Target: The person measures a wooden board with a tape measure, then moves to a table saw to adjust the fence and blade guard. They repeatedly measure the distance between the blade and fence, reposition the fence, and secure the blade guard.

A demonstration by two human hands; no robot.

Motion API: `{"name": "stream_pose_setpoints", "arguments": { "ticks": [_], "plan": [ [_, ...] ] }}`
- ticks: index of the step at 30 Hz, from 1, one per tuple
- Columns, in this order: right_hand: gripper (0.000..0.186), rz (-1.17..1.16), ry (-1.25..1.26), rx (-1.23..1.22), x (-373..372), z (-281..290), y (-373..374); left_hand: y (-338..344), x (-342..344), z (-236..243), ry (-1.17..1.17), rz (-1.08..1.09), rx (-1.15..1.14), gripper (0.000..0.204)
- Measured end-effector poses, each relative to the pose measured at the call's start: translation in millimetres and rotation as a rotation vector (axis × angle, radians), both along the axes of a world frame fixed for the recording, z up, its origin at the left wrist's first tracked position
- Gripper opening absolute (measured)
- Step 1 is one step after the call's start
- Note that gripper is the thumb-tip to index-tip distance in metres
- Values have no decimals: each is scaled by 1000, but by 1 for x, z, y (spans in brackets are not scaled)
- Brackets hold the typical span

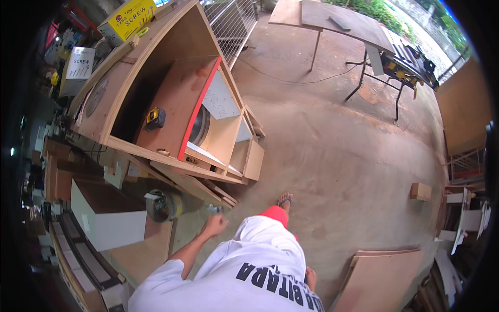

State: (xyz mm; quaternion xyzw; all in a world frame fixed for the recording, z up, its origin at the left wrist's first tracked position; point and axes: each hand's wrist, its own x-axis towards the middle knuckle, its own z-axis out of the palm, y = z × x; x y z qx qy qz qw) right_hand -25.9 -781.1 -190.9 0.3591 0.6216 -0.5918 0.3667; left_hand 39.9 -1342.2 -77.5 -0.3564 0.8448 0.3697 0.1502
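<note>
My left hand [214, 225] hangs over the floor beside the white shirt, its fingers curled closed. Just beyond its fingers shows a small greyish object [215, 209]; whether the hand grips it or it lies on the floor, I cannot tell. Close to my right side, my right hand [311, 277] is only partly visible, its fingers hidden. Ahead on the left stands a large wooden cabinet frame [122, 99]. A yellow and black tape measure [155, 118] rests on its inner brown panel [179, 86], which has a red edge.
Yellow [127, 21] and white [78, 71] screw boxes sit by the cabinet's top. Left of my hand are a glass-like round container [163, 205] and a white box [112, 226]. A board-topped table [343, 23] stands far ahead; panels [382, 281] lie at the lower right, near a wooden block [420, 192].
</note>
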Motion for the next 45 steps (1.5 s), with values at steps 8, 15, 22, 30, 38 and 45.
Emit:
{"name": "stream_pose_setpoints", "arguments": {
  "ticks": [8, 15, 22, 30, 38, 45],
  "plan": [
    [17, 61, -129, 256, -220, 61, 29, -123, -288, 305, 507, 148, -1279, 46],
    [21, 147, 165, 114, -430, 56, 28, -215, -321, 254, -353, 834, -1064, 61],
    [23, 121, 38, 139, -580, 37, 94, -292, -245, 248, -334, 976, -1123, 55],
    [26, 561, 318, 523, -742, 47, 136, -197, -351, 204, -39, 914, -1405, 30],
    [43, 939, 778, -117, -885, 225, -140, 47, -609, 196, 980, 1071, 92, 62],
    [59, 1320, 481, -829, -824, 328, -271, 237, -736, 197, 1095, 794, 582, 66]
  ]
}}
